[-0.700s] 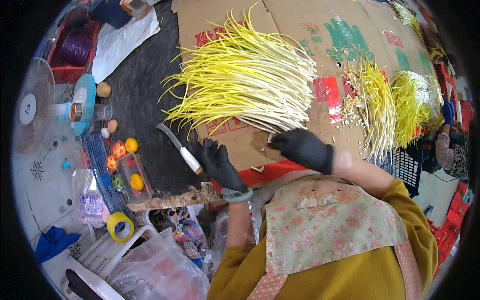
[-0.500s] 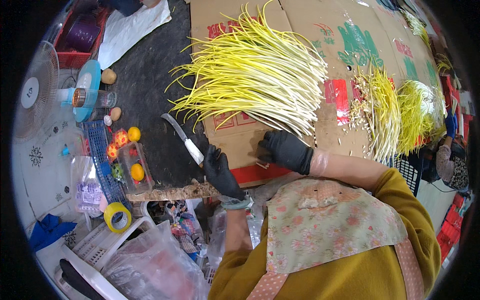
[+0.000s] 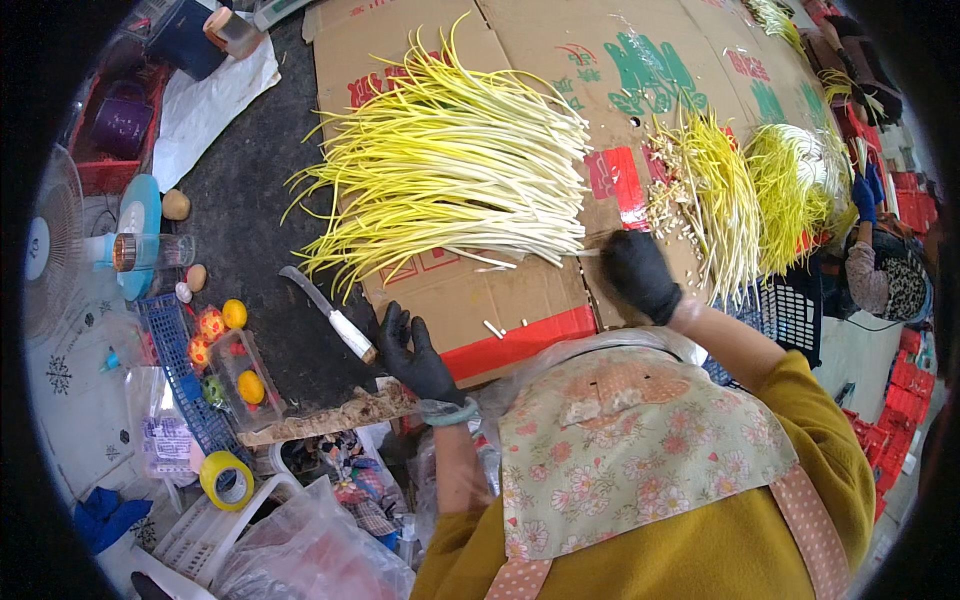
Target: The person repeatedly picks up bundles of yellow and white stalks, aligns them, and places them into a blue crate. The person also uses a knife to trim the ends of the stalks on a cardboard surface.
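A broad heap of yellow chives point(image 3: 450, 165), with yellow leaf tips to the left and white stem ends to the right, lies on the flattened cardboard point(image 3: 500, 310). My right hand point(image 3: 640, 275), in a black glove, is curled closed just beyond the heap's lower right white ends; what its fingers hold, if anything, is hidden. Below the heap, my black-gloved left hand point(image 3: 418, 360) is open, fingers apart, at the cardboard's lower left corner. Beside its fingertips lies a knife point(image 3: 345, 330) with a curved blade and white handle, on the dark tabletop. A few short white stem pieces point(image 3: 495, 329) lie between my hands.
Right of the heap lie trimmings point(image 3: 672, 200), a smaller chive bundle point(image 3: 720, 190) and another pile point(image 3: 790, 190). A blue basket point(image 3: 190, 375), clear tray point(image 3: 255, 380) and fan point(image 3: 50, 240) stand left. Yellow tape point(image 3: 227, 481) hangs below. Another person's blue-gloved hand point(image 3: 865, 195) is far right.
My right hand has moved right, from under the heap to past its white ends. My left hand stays near the knife, its fingers more spread. The whole view has shifted.
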{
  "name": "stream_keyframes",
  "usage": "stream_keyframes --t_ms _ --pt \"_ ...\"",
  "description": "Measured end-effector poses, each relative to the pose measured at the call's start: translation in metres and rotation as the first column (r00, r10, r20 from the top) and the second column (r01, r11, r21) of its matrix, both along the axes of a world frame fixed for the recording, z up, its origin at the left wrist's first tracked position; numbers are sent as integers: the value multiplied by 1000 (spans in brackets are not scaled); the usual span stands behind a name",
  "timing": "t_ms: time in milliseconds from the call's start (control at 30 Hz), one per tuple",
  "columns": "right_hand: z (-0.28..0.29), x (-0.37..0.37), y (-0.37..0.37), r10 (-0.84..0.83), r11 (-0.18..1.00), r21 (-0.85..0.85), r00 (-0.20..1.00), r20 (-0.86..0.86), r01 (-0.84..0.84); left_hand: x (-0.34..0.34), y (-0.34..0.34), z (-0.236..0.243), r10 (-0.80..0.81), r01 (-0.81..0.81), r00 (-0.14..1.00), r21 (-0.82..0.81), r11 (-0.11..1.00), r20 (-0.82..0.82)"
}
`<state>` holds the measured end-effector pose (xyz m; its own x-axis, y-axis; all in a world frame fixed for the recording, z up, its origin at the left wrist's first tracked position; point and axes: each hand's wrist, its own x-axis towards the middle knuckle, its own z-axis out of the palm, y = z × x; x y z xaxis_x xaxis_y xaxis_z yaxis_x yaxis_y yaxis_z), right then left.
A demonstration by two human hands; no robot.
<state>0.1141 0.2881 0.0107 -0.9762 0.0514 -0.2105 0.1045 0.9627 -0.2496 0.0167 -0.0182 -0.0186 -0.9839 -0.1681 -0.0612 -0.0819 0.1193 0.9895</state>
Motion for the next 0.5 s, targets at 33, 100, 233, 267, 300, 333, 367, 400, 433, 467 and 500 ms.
stream_keyframes --t_ms 33,100,233,267,300,333,367,400,433,467,500 --pt "10 11 10 -152 988 -14 951 -269 154 0 0 0 -2 2 1000 -14 1000 -6" --pt "27 18 12 -290 944 -29 785 -548 329 -1 -3 -6 -14 14 1000 -48 999 0" --pt "22 -11 -41 -137 962 -273 835 -533 -16 -6 1 -9 -16 16 1000 -68 998 -4" --pt "15 -27 -61 64 904 -332 854 -516 -268 -7 -1 -8 -14 14 1000 -26 1000 6" --pt "15 -46 -86 191 860 -327 843 -504 -391 -8 -1 -7 -7 7 1000 20 1000 15" --pt "17 -59 -109 322 796 -323 810 -490 -512 -9 -3 -6 5 -6 1000 67 998 25" --pt "12 -64 -123 273 840 -317 847 -456 -441 -8 -6 -8 -5 3 1000 82 997 24" --pt "1 -68 -134 220 879 -305 880 -421 -366 -8 -8 -12 -17 15 1000 101 995 22" --pt "-7 -74 -143 173 908 -291 903 -393 -300 -10 -11 -14 -17 15 1000 117 993 15" --pt "-11 -73 -145 184 910 -279 902 -391 -307 -11 -9 -13 -25 26 1000 57 998 -9" --pt "-16 -68 -144 205 904 -277 898 -390 -326 -8 -9 -13 -20 19 999 -14 1000 -30"
